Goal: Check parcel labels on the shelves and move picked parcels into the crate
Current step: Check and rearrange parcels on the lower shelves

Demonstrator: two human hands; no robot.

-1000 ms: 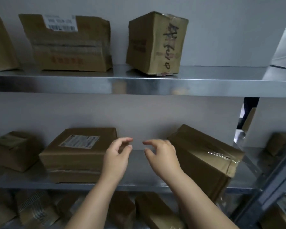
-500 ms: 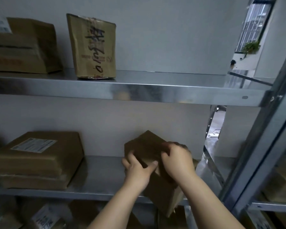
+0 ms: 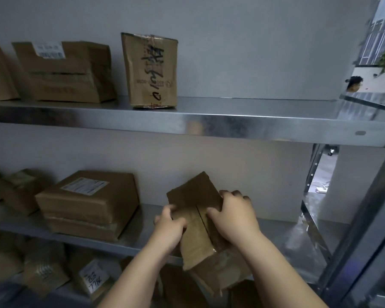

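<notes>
A brown cardboard parcel [image 3: 198,221] is tipped up at the front edge of the middle shelf [image 3: 140,236], its near end hanging past the edge. My left hand [image 3: 169,227] grips its left side. My right hand [image 3: 233,216] clasps its right side and top. No label shows on the faces turned to me. To the left on the same shelf sits a flat parcel with a white label [image 3: 87,203]. The crate is out of view.
On the upper shelf [image 3: 231,123] stand an upright parcel with black handwriting [image 3: 150,70] and a labelled box [image 3: 60,72]. More parcels [image 3: 91,278] lie on the bottom shelf. A metal upright [image 3: 365,218] closes the right side. A person's head [image 3: 355,83] shows far right.
Both hands went from hovering open to gripping the right parcel, and have tilted and drawn it toward the shelf edge. The view shifted right.
</notes>
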